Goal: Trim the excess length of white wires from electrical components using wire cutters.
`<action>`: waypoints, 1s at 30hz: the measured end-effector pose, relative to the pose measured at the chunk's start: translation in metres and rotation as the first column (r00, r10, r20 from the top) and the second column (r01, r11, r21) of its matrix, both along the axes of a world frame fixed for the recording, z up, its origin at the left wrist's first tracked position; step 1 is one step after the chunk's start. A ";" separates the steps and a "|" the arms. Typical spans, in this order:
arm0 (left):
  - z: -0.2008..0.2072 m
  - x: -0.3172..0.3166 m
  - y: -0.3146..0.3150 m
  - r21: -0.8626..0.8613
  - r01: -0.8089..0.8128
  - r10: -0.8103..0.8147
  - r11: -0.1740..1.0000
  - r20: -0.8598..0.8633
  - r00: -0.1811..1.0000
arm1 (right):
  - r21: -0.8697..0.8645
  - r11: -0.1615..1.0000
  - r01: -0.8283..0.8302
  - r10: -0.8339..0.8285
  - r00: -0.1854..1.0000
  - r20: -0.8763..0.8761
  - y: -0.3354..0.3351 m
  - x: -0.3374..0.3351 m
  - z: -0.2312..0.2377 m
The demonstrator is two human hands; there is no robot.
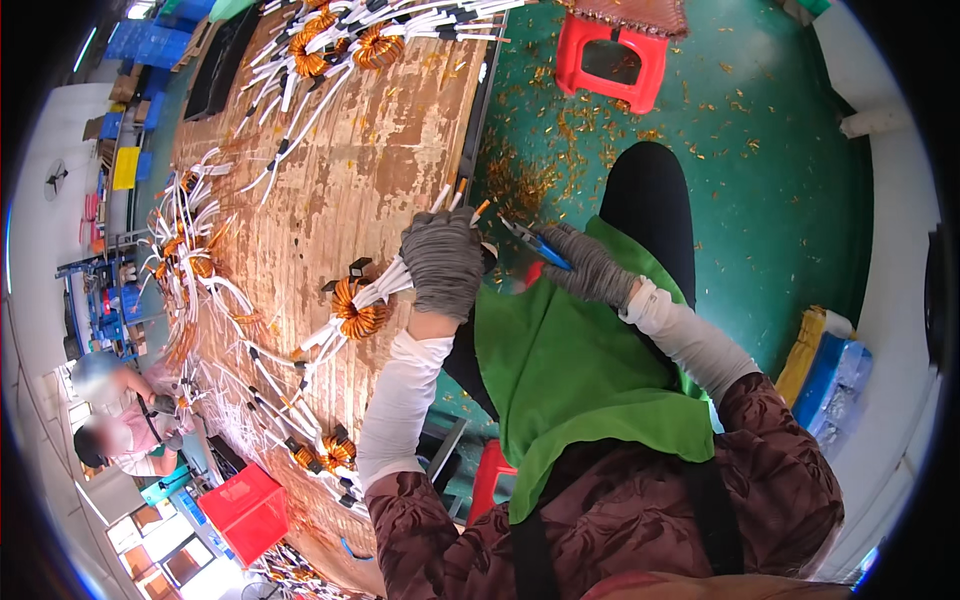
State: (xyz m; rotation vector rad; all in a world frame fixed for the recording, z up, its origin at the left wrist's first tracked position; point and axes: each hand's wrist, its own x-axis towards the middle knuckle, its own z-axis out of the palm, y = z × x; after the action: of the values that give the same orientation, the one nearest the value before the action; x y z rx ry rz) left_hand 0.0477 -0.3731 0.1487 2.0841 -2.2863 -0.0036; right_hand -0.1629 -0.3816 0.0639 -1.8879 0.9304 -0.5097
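Note:
My left hand, in a grey glove, is closed round a bundle of white-sleeved wire leads at the table's edge. Their copper-coloured ends poke out beyond the fingers. These leads run to a ring-shaped copper coil lying on the wooden table. A pair of blue-handled pliers is in my gloved right hand, jaws pointing at the wire ends but apart from them. Whether the jaws are parted is too small to tell. A green apron covers my lap.
More wired coils lie at the table's far end and along its left side. Copper-coloured scraps litter the green floor. A red stool stands beyond. At the lower left, a person works near a red box.

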 end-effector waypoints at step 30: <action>0.008 0.023 0.007 -0.033 -0.119 0.050 0.992 -0.774 0.631 | 0.678 0.725 -0.126 -0.119 0.945 0.304 -0.006 0.036 0.059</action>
State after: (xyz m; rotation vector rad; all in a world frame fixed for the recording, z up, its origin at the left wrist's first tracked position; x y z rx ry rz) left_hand 0.0712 -0.3662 0.1565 1.6482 -1.6070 -0.6627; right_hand -0.1266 -0.3876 0.1233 -1.0728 0.7461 -0.3797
